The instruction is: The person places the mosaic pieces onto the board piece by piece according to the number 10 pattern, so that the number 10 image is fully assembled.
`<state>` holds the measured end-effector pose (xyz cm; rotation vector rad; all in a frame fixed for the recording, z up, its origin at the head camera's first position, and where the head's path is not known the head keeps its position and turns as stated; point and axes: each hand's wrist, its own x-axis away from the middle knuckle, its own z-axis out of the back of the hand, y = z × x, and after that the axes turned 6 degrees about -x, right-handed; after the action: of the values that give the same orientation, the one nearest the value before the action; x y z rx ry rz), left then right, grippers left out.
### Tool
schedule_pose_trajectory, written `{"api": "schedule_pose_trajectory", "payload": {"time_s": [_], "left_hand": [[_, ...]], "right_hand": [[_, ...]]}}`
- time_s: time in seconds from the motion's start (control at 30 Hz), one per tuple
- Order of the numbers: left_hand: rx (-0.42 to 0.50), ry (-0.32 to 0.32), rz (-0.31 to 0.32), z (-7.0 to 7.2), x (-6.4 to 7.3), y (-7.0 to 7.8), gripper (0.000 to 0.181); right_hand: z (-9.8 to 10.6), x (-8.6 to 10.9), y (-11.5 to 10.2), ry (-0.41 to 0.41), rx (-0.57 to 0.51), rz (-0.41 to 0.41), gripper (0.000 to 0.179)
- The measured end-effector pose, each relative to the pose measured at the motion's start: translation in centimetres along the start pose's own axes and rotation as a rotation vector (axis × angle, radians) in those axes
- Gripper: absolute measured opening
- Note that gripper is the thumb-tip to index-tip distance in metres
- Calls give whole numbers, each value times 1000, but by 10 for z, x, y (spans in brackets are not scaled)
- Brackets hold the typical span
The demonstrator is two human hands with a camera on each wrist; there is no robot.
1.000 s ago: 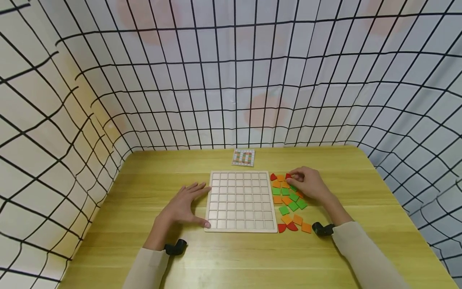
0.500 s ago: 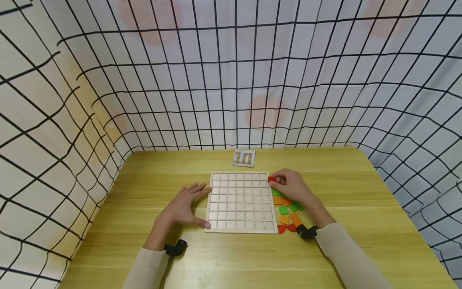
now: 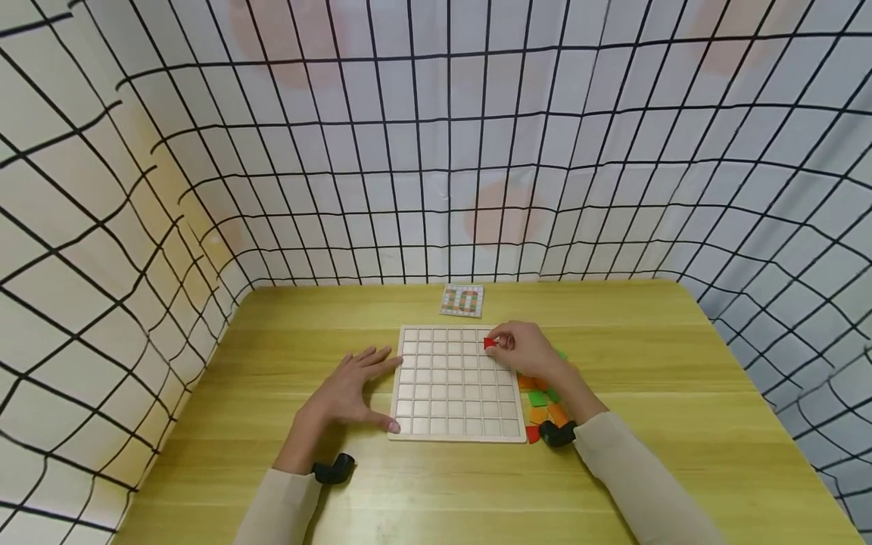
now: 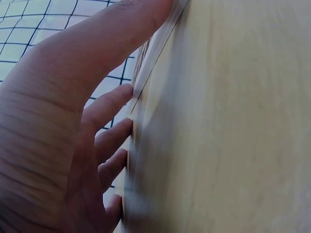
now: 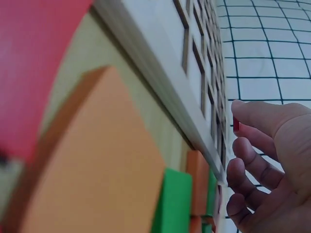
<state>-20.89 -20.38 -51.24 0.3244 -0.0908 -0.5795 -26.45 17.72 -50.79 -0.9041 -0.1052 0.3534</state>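
Observation:
A pale wooden grid board [image 3: 458, 384] lies flat on the table. My left hand [image 3: 347, 390] rests at its left edge with fingers spread, thumb at the near-left corner; the left wrist view shows the thumb [image 4: 112, 39] along the board's side. My right hand [image 3: 527, 350] pinches a red tile [image 3: 489, 343] between thumb and forefinger over the board's upper right part. In the right wrist view only the thin red edge of that tile [image 5: 236, 125] shows between the fingertips. Its other fingers are loosely curled.
Orange tiles [image 3: 538, 414], green tiles [image 3: 537, 398] and a red rounded tile [image 3: 533, 434] lie right of the board, partly hidden by my right arm. Behind the board lies a small patterned card [image 3: 462, 300]. A white cloth with a black grid [image 3: 436, 151] surrounds the table.
My right hand has picked up the red tile from the top of the pile and carried it left over the board. The left hand has stayed at the board's edge.

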Motion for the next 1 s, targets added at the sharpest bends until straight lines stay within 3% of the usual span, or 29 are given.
{"api": "schedule_pose_trajectory", "payload": {"time_s": [0.4, 0.67, 1.0], "left_hand": [[24, -9, 7, 2, 1, 2, 116], [18, -10, 3, 0, -1, 0, 116], [15, -11, 0, 0, 0, -2, 117]], "right_hand": [[-10, -4, -3, -26, 6, -51, 24], [-9, -5, -1, 14, 46, -48, 24], [-3, -1, 2, 11, -34, -45, 25]]}}
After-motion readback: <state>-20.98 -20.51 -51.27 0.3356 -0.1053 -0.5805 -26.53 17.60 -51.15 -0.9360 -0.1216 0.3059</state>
